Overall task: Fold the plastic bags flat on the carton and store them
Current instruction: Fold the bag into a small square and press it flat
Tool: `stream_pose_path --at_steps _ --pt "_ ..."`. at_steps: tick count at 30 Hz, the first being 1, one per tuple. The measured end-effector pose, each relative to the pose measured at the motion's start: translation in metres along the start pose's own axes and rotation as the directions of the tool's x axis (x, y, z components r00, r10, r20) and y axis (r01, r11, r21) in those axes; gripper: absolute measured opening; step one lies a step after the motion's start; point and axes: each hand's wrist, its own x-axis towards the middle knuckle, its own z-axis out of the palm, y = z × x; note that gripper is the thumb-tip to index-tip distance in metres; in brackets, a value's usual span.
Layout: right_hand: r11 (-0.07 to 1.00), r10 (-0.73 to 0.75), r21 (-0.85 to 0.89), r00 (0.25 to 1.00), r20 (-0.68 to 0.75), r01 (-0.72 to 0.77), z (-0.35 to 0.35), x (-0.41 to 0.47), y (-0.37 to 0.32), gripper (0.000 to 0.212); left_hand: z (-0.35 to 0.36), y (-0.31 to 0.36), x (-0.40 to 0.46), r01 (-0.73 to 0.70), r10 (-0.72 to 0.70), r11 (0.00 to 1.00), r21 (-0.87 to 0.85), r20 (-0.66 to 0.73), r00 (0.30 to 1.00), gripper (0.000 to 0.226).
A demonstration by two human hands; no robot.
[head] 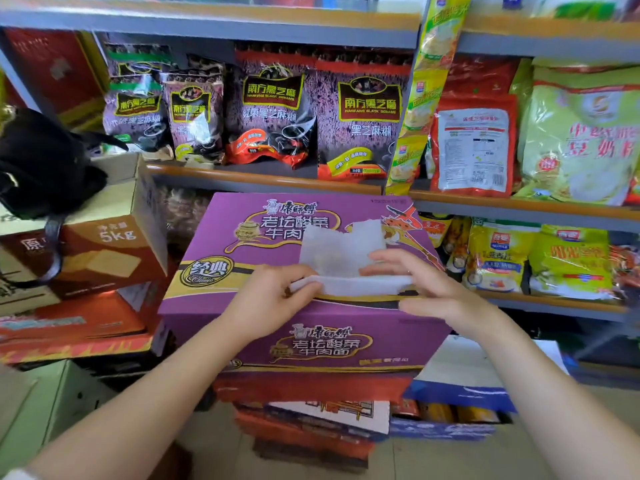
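A translucent white plastic bag (341, 251) lies on top of the purple noodle carton (242, 237), its handles pointing away from me. Its near edge is folded up into a narrow band along the carton's front edge. My left hand (277, 296) pinches the left end of that folded band. My right hand (426, 289) grips the right end, fingers stretched over the bag and thumb beneath the fold. Both forearms reach in from the bottom of the head view.
The carton rests on a stack of red and blue boxes (311, 427). Shelves (263, 180) behind hold dark sesame-paste bags and green and yellow food packs. Left stands a brown 5kg box (104, 258) with a black bag (41, 161) on it.
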Motion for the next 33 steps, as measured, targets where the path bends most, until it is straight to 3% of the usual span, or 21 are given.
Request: stream_pose_path --at_steps 2,5,7,9,12,16,21,27,28,30,33 --pt "0.984 0.040 -0.172 0.999 -0.036 -0.045 0.004 -0.003 -0.001 0.067 -0.002 0.004 -0.004 -0.014 0.013 1.000 -0.026 -0.016 1.000 0.037" --pt "0.895 0.070 -0.425 0.984 -0.166 -0.135 0.009 0.009 -0.006 0.038 -0.005 0.004 -0.001 -0.009 0.009 0.999 -0.032 -0.014 1.000 0.039" --pt "0.910 0.036 -0.399 0.980 -0.197 -0.113 0.009 0.018 -0.009 0.015 -0.006 0.001 0.004 0.032 -0.032 0.999 -0.022 -0.009 0.999 0.038" --pt "0.942 0.048 -0.310 0.963 -0.266 -0.132 0.008 0.023 -0.008 0.029 -0.004 -0.004 0.009 0.103 -0.103 0.995 0.008 -0.001 0.995 0.043" --pt "0.970 0.089 -0.176 0.920 -0.382 -0.167 0.004 0.033 0.000 0.028 -0.002 -0.011 0.016 0.178 -0.178 0.984 -0.010 -0.003 0.984 0.061" --pt "0.966 0.134 -0.124 0.853 -0.504 -0.225 -0.001 0.045 0.007 0.043 0.004 -0.011 0.030 0.258 -0.258 0.966 -0.015 -0.086 0.962 0.026" --pt "0.910 0.117 -0.252 0.785 -0.608 -0.331 -0.001 0.060 0.014 0.045 0.017 -0.005 0.042 0.356 -0.315 0.905 0.232 -0.197 0.928 0.038" --pt "0.854 0.030 -0.366 0.737 -0.675 -0.369 -0.001 0.069 0.017 0.040 0.021 0.000 0.047 0.362 -0.303 0.888 0.282 -0.231 0.924 0.015" --pt "0.858 0.007 -0.367 0.724 -0.689 -0.358 -0.002 0.070 0.017 0.040 0.020 0.001 0.047 0.367 -0.311 0.891 0.268 -0.228 0.923 0.017" --pt "0.864 -0.022 -0.375 0.720 -0.693 -0.335 -0.003 0.072 0.017 0.038 0.021 0.000 0.047 0.382 -0.341 0.894 0.236 -0.197 0.919 0.044" --pt "0.872 -0.020 -0.371 0.733 -0.680 -0.320 -0.003 0.076 0.018 0.030 0.021 -0.002 0.045 0.325 -0.280 0.912 0.249 -0.200 0.939 0.063"
